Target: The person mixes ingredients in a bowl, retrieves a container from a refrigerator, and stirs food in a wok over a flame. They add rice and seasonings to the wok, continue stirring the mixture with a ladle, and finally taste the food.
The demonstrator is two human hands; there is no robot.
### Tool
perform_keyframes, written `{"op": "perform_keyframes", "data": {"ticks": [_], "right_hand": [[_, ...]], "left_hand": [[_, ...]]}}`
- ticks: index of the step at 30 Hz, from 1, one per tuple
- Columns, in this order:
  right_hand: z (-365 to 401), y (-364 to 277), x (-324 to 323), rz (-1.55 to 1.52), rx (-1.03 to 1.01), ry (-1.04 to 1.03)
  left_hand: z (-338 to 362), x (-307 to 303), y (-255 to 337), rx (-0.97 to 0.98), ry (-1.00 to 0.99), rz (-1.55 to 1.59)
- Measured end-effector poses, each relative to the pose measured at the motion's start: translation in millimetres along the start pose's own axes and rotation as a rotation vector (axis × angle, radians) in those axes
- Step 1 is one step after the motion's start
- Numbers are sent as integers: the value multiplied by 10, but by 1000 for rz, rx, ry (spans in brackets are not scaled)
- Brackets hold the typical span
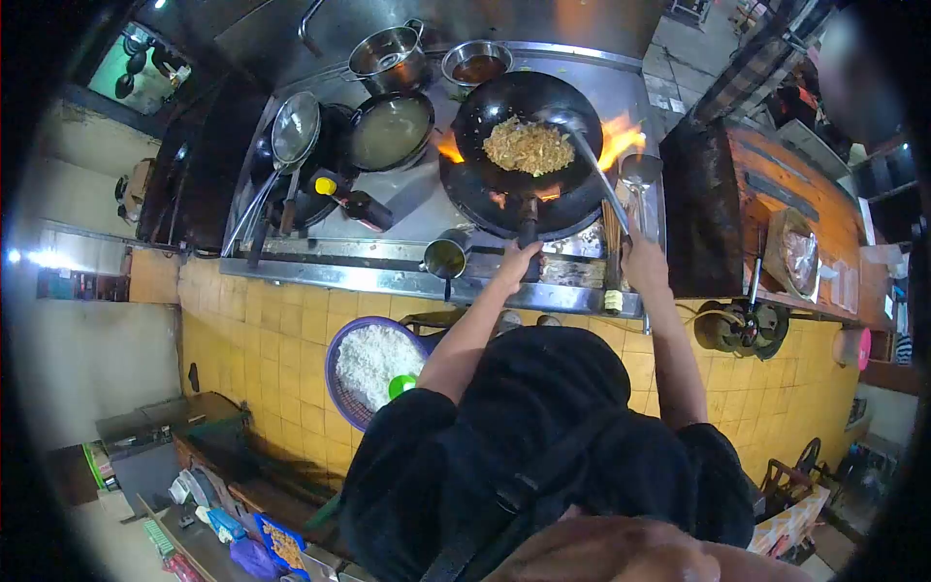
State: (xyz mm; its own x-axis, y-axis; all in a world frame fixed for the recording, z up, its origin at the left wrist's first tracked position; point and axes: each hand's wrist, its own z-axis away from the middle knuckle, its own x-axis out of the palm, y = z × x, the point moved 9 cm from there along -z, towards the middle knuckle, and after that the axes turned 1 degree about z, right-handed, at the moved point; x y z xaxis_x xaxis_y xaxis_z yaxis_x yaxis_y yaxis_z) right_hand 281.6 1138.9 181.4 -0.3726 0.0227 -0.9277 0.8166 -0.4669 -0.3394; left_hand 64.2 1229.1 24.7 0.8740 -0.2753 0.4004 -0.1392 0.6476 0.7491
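Note:
A black wok [475, 194] sits over a burner with fried rice [529, 147] in it, and flames rise at both sides. My left hand [519, 264] is closed around the wok's handle [528, 225] at its near side. In my right hand [644, 264] is the long metal handle of a ladle [603, 177], whose head reaches the wok's right inner side. The ladle's head is partly hard to make out against the dark wok.
Left of the wok stand a pan of cloudy liquid [391, 133], a sauce bottle [367, 210] and a strainer [295, 128]. Behind are a steel pot [388, 60] and a bowl of brown liquid [477, 66]. A metal cup [446, 257] sits at the front edge; below is a basket of white rice [341, 393].

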Motion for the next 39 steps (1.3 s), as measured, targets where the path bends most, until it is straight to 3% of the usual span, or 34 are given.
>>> {"op": "perform_keyframes", "data": {"ticks": [3,4,5,6,9,10,13,16,18,19,21,22,24,26,28,29,31,33,34,37,38,39], "right_hand": [[-75,156,863,-149,70,128],[-55,-110,857,-238,-137,170],[-144,-200,923,-312,-250,22],[-100,-126,996,-797,204,-401],[-41,-311,160,-391,-95,-297],[51,-330,16,-363,-125,-291],[184,-227,-10,-302,42,-367],[-225,-85,399,-275,9,-384],[-441,-469,495,122,-392,228],[-446,-456,509,120,-390,223],[-467,-332,670,-130,-189,-326],[-384,-232,251,-177,79,-429],[-473,0,-110,-146,-22,-580],[-434,20,-166,-123,-20,-599],[-338,-89,-174,-32,51,-388],[-310,-51,-3,-33,61,-395],[-348,-121,159,24,-60,-229],[-339,-220,87,53,-133,-265],[-278,-252,-13,65,-85,-263],[-78,-356,-187,41,-76,-290],[-28,-421,-239,19,-128,-308],[3,-424,-343,18,-129,-293]], "left_hand": [[74,13,21,28,-15,87],[42,-10,50,22,-7,23],[38,-44,17,2,4,-39],[31,-87,-46,-26,-12,-65],[49,-154,98,62,40,-221],[104,-141,37,10,-6,-105],[55,-129,22,-3,-41,1],[48,-117,6,-14,-64,1],[8,-104,-5,-26,-70,18],[-8,-124,-22,-31,-68,17],[-33,-137,-29,-35,-111,-66],[-3,-108,-23,-42,-117,-74],[367,-399,326,110,500,-849],[1370,131,1033,637,415,-904],[2140,748,1314,881,-351,-834],[2483,949,1114,736,-1026,-568],[2446,824,705,470,-1009,-864],[2058,-23,505,316,-233,-1954],[2069,31,609,314,-226,-1958],[2389,592,1051,625,-605,-1155],[2545,734,851,460,-888,-700],[2612,764,671,343,-976,-783]]}}
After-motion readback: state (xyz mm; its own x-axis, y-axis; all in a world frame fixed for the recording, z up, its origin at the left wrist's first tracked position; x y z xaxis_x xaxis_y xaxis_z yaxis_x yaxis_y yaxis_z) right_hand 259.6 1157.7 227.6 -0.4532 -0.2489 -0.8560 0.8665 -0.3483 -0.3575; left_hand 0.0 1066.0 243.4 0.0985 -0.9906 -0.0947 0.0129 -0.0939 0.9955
